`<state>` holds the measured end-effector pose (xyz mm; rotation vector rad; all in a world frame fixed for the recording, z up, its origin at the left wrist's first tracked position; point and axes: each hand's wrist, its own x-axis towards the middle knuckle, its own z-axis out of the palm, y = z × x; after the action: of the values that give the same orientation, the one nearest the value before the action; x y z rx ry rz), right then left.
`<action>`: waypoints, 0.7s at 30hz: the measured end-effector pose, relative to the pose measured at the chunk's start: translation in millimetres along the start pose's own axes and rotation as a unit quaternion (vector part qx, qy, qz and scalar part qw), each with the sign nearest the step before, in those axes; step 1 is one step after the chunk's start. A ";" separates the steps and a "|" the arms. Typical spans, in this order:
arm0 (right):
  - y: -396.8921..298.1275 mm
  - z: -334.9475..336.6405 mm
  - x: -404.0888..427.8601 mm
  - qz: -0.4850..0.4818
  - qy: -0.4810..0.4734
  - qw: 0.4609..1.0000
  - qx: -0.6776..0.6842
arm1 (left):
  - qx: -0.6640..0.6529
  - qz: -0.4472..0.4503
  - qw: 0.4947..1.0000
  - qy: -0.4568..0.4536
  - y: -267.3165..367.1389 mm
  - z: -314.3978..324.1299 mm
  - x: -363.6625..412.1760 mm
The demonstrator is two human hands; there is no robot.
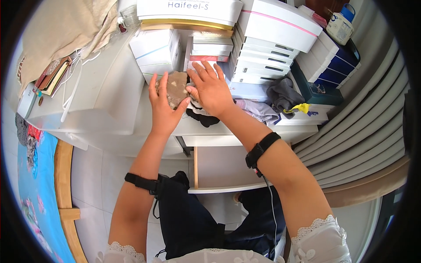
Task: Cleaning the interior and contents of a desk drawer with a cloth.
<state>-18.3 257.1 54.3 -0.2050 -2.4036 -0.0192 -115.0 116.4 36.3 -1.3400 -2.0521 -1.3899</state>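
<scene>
My left hand is on a brown mottled bundle, with its fingers over the left side and its thumb at the lower edge. The bundle looks like folded cloth, though its material is hard to make out. My right hand lies palm down just to the right, its fingers spread and its thumb at the bundle's edge. Beneath that palm, black and white cloth pokes out near the front of the desk; the rest of it is hidden. An open drawer juts out below the desktop, above my legs.
White boxes stand behind my left hand. Stacked drawer-like boxes rise at the right, beside grey cloth and lilac cloth. A blue-capped bottle tops another stack. Grey curtains hang at the right; white cables lie left.
</scene>
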 end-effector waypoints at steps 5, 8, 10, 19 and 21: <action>8.0 -4.4 -6.9 0.018 -0.002 0.999 -0.045 | -0.078 -0.176 0.973 0.129 -24.3 2.3 -4.5; 0.3 -22.8 -5.4 0.008 0.036 0.999 0.001 | 0.053 -0.180 0.979 0.085 -55.3 2.9 -23.9; -4.9 -25.1 -10.6 -0.021 0.009 1.000 0.012 | 0.149 -0.158 0.976 0.028 -62.3 6.8 -30.3; 1.1 -17.1 -15.9 0.058 0.027 0.998 -0.005 | 0.141 -0.062 0.986 0.059 -13.0 7.3 -24.0; 6.2 -25.0 -23.3 0.067 0.018 0.998 -0.005 | 0.159 0.035 0.987 -0.005 17.2 8.2 -20.7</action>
<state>16.3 258.2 57.2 -0.3661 -2.3485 0.0275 -88.3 114.2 27.5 -1.2682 -2.1009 -0.9763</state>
